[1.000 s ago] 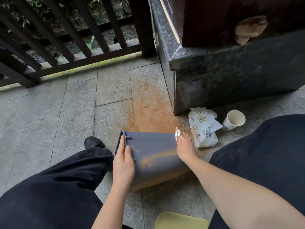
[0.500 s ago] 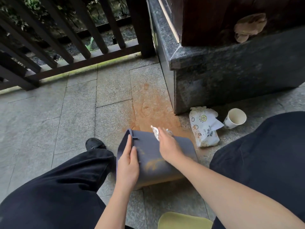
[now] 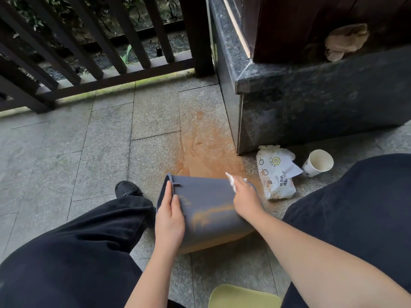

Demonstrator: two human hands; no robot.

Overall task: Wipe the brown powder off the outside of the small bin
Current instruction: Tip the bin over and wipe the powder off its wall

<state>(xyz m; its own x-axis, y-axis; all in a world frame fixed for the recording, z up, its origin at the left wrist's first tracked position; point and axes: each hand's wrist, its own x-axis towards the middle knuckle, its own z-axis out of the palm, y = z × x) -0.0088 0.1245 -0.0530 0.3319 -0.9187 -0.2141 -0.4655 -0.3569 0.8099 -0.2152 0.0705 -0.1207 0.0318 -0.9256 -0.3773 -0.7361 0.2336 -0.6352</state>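
Observation:
The small dark grey bin (image 3: 206, 196) lies on its side on the stone floor between my knees, its open mouth to the left. A streak of brown powder (image 3: 209, 213) runs across its upper side, and more powder lines its lower edge. My left hand (image 3: 170, 221) rests flat on the bin near the rim, fingers straight. My right hand (image 3: 243, 200) presses a crumpled white wipe (image 3: 231, 180) against the bin's right end, near its base; most of the wipe is hidden under the fingers.
Brown powder (image 3: 206, 147) is spread over the floor tiles beyond the bin. A pack of wipes (image 3: 275, 172) and a paper cup (image 3: 318, 163) lie right of it by a dark stone plinth (image 3: 311, 103). A wooden railing (image 3: 89, 52) stands behind; a yellow-green object (image 3: 242, 296) sits near me.
My right hand with the wipe swept left across the bin, then came back to its right end. The bin rocked a little under my left hand.

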